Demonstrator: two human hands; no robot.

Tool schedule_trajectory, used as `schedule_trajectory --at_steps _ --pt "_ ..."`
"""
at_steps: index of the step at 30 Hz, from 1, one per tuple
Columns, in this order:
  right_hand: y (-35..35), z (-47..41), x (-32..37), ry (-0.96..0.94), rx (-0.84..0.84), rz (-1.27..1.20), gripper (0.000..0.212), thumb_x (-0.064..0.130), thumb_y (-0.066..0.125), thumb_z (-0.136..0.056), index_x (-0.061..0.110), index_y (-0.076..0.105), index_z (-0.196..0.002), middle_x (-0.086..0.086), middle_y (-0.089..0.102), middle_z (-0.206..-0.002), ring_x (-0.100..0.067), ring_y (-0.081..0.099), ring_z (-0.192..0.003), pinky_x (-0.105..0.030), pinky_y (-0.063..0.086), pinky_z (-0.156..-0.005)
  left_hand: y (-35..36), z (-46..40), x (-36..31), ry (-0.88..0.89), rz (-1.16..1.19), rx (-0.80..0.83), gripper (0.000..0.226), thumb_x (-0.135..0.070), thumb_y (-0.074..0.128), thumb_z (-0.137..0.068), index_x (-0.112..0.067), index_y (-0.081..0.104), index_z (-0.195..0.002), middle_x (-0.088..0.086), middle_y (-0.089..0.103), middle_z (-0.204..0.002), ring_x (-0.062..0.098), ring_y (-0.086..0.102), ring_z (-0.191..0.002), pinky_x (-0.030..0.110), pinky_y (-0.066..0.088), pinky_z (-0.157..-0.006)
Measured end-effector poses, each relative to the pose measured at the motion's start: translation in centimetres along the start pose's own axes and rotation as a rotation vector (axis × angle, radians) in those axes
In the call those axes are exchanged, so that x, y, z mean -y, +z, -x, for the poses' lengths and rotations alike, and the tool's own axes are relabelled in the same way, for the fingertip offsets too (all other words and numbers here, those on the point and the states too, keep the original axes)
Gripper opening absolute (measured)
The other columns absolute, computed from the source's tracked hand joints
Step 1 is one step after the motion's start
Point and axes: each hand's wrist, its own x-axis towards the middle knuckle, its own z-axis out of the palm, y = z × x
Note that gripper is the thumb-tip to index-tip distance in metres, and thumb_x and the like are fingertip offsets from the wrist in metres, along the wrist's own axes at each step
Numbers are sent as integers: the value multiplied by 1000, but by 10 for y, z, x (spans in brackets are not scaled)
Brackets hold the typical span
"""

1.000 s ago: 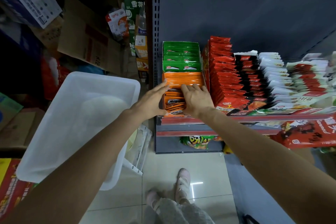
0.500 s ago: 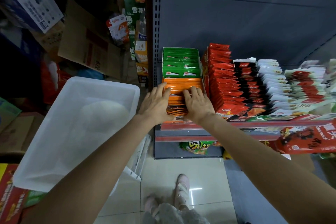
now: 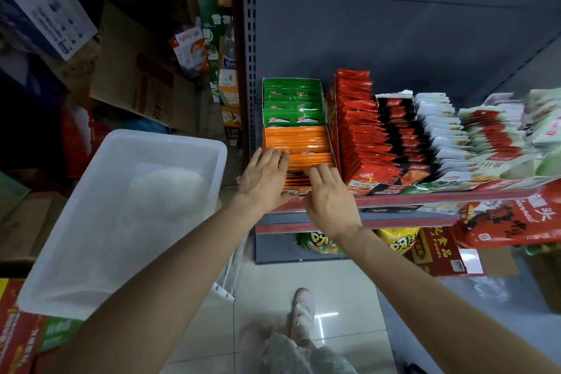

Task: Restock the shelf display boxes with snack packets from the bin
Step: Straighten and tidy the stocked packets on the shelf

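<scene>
Both flat hands (image 3: 299, 185) (fingers straight), on orange packets (image 3: 299, 146)

Dim, bluish store light; a small glare spot on the floor tiles (image 3: 326, 317), dark upper-left corner, soft blur and wide-angle bending at edges

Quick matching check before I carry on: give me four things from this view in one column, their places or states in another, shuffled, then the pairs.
Column one:
1. orange packets
2. green packets
3. white bin
4. red packets

Column two:
A. standing left of the shelf, no packets visible inside
B. row under both hands, at the shelf's left end
C. row behind the orange one, toward the back panel
D. row just right of the orange and green ones

Pairs: 1-B, 2-C, 3-A, 4-D

The left hand and right hand lie flat, fingers straight.
</scene>
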Motion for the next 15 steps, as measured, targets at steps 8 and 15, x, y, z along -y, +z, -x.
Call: schedule_trajectory --at_steps 8,15 --pt "-1 12 -6 -71 5 83 19 -2 70 -67 5 66 -84 -10 60 -84 -26 58 -74 -33 51 -59 -9 -15 -8 -73 -11 -49 76 -53 60 -81 -12 33 -140 9 43 -135 27 37 -125 42 31 -99" --pt "13 19 -16 -14 380 141 44 17 45 -89 14 44 -133 -5 50 -129 -23 49 -117 -33 38 -97 -3 -19 -6 -61 -69 -56 77 -49 68 -77 -13 35 -137 8 45 -131 25 39 -122 40 32 -97"
